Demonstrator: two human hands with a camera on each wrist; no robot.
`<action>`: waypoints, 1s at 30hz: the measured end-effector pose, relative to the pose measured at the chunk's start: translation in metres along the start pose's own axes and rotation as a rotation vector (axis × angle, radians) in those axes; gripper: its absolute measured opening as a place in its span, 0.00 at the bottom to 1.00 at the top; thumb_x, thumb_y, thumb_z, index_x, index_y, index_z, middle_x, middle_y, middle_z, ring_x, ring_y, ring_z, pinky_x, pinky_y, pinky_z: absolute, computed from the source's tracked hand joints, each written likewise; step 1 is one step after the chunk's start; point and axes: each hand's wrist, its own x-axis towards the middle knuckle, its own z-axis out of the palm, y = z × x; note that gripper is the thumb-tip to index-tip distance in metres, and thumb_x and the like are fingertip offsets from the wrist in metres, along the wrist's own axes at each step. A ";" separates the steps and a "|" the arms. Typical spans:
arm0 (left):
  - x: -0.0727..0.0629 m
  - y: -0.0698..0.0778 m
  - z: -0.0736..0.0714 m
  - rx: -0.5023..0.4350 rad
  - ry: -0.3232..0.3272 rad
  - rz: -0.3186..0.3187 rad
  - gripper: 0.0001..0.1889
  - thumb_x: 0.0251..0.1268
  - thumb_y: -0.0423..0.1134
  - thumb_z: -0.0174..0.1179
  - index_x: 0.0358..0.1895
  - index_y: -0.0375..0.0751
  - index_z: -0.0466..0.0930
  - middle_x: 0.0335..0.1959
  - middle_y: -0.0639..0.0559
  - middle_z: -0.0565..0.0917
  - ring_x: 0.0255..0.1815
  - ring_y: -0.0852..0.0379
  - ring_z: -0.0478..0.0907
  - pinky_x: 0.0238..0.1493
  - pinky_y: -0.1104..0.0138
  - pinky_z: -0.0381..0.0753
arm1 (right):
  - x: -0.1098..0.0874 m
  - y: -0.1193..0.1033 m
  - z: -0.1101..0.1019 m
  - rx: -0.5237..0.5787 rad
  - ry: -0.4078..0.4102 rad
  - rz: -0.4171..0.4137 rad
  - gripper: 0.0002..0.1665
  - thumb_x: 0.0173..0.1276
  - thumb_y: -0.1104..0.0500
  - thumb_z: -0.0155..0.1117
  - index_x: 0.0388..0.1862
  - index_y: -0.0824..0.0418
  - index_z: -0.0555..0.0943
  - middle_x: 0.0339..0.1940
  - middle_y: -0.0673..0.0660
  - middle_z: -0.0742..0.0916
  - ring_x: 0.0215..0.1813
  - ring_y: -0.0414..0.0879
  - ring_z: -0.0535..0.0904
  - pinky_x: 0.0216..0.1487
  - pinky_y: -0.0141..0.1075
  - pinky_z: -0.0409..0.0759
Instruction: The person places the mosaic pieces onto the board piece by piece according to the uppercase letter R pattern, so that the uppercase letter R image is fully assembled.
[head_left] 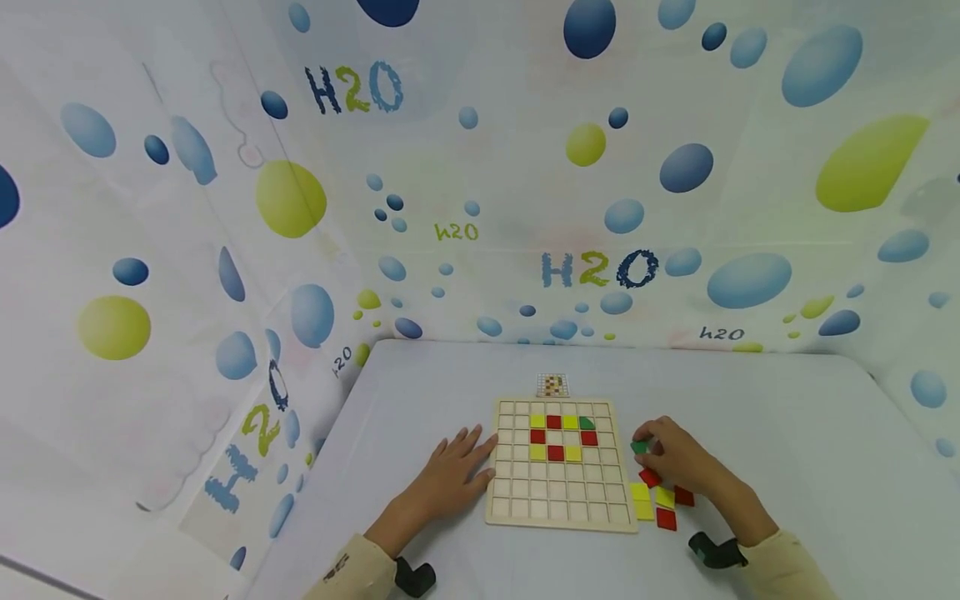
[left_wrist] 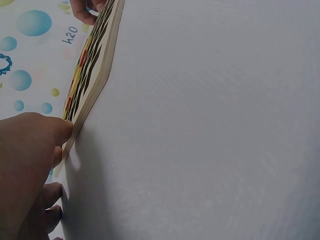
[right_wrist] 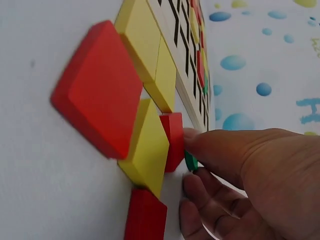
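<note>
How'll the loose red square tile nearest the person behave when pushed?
The red square tile, seemingly wood or plastic, is probably stiff: straight edges. Flat on the white tabletop, it should slide, not roll. Its smooth face may be slippery.

The left hand (head_left: 453,469) spreads its fingers toward one o'clock; the right hand (head_left: 681,456) pinches toward ten.

Green piece (right_wrist: 190,161) mostly covered, card (head_left: 552,385) pattern too small to read in head view, lower centre.
Right wrist view: right hand (head_left: 678,454) hides the green outline, lower right; bottom edge cuts red tile (right_wrist: 145,217), top cuts board (head_left: 555,492). Left wrist view: left hand (left_wrist: 30,170) cropped, lower left.
</note>
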 end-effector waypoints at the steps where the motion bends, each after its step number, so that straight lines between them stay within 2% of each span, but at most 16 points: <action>1: 0.000 0.000 0.000 0.003 0.001 0.000 0.33 0.83 0.60 0.49 0.84 0.57 0.61 0.86 0.47 0.58 0.87 0.40 0.52 0.82 0.37 0.53 | 0.000 -0.001 0.001 0.001 0.009 0.008 0.17 0.70 0.59 0.74 0.55 0.60 0.82 0.48 0.57 0.79 0.45 0.48 0.75 0.43 0.34 0.83; 6: 0.000 0.000 0.000 0.007 -0.001 -0.002 0.33 0.83 0.60 0.49 0.84 0.57 0.61 0.86 0.47 0.58 0.87 0.41 0.51 0.82 0.38 0.53 | -0.005 -0.004 0.007 -0.015 0.025 0.022 0.18 0.70 0.59 0.74 0.55 0.60 0.82 0.46 0.56 0.79 0.45 0.47 0.76 0.46 0.36 0.84; 14: 0.000 0.001 -0.001 0.015 0.002 -0.005 0.33 0.83 0.60 0.49 0.84 0.57 0.61 0.86 0.47 0.58 0.87 0.41 0.52 0.82 0.38 0.53 | -0.009 -0.010 0.011 -0.017 0.007 0.030 0.17 0.68 0.58 0.76 0.53 0.59 0.84 0.43 0.55 0.80 0.42 0.46 0.76 0.45 0.37 0.84; 22: -0.001 0.001 0.000 0.009 0.008 -0.002 0.32 0.83 0.59 0.50 0.84 0.57 0.62 0.86 0.46 0.58 0.87 0.41 0.52 0.82 0.37 0.53 | -0.001 -0.027 0.020 -0.007 0.098 0.016 0.18 0.68 0.60 0.73 0.55 0.61 0.83 0.49 0.58 0.80 0.48 0.49 0.76 0.51 0.41 0.85; 30: -0.001 0.000 -0.001 0.014 0.012 -0.002 0.32 0.82 0.59 0.50 0.84 0.57 0.62 0.86 0.47 0.58 0.87 0.41 0.52 0.82 0.38 0.53 | 0.005 -0.050 0.031 0.018 0.122 0.000 0.17 0.69 0.61 0.73 0.55 0.60 0.82 0.49 0.57 0.79 0.51 0.50 0.77 0.56 0.45 0.86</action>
